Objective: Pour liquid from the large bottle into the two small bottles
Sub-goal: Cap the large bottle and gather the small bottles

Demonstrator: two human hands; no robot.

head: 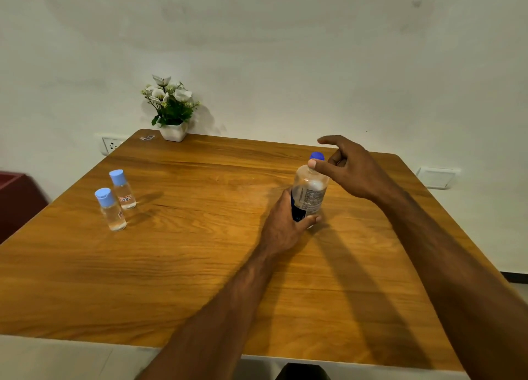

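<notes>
The large clear bottle (pixel 311 191) with a dark blue cap stands on the wooden table (pixel 200 251), right of centre. My left hand (pixel 285 225) grips its lower body from the left. My right hand (pixel 347 169) hovers at the cap with fingers spread; its thumb tip touches the bottle's shoulder just below the cap. Two small clear bottles with light blue flip caps stand close together at the table's left: the far one (pixel 123 191) carries a red-and-white label, and the near one (pixel 111 211) stands in front of it. Both are capped.
A white pot of artificial flowers (pixel 171 111) stands at the table's far edge against the wall. A small wrapper (pixel 147 137) lies beside it. A wall socket (pixel 110 145) sits left of the table, a dark red object (pixel 14 196) farther left.
</notes>
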